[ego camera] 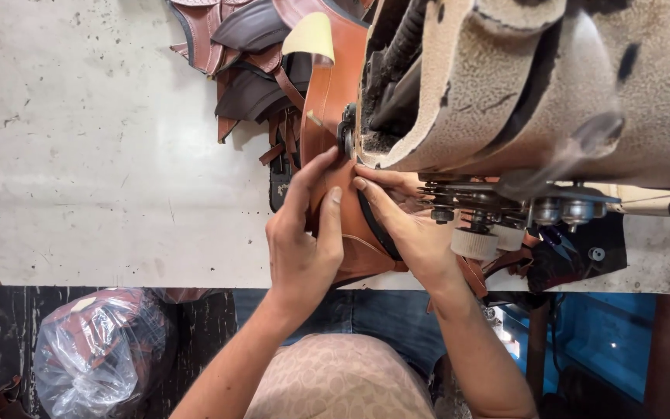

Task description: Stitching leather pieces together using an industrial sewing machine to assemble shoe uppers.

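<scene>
My left hand (304, 240) presses a tan-brown leather shoe upper (333, 116) from the left, fingers stretched toward the stitching point. On the right side of the same piece my right hand (409, 225) pinches it, fingertips right at the wheel of a worn beige sewing machine (505, 85). The leather curves upward past the machine head. A cream lining patch (310, 35) shows at its top end. The needle area is hidden by the machine's body.
A pile of brown and dark leather pieces (246, 54) lies at the back of the scuffed white tabletop (94, 155). A plastic bag of brown pieces (98, 353) sits on the floor at lower left. Metal knobs and a white roller (478, 237) hang under the machine.
</scene>
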